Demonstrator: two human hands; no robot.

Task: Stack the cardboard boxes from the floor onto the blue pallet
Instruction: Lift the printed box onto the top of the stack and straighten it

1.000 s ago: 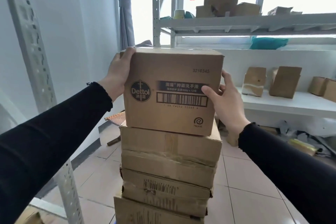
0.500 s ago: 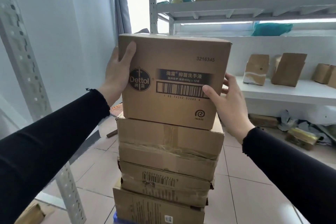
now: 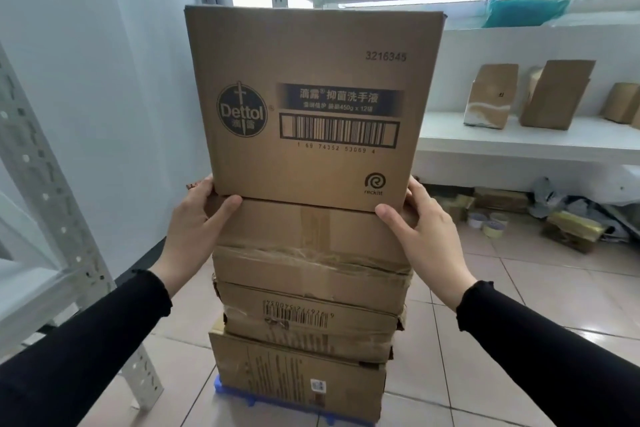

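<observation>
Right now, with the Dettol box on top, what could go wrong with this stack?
1. The stack is tall and narrow on the blue pallet; it might tip once both hands let go.
2. The taped box under the Dettol box looks crushed, so the top may lean.
3. The left hand and right hand sit at the seam; fingers could get pinched.

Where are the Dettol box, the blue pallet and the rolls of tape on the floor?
Dettol box (image 3: 311,80): head view, plain front face above the barcode.
Blue pallet (image 3: 221,388): head view, left corner showing under the stack.
Rolls of tape (image 3: 491,224): head view, front roll's top.
</observation>
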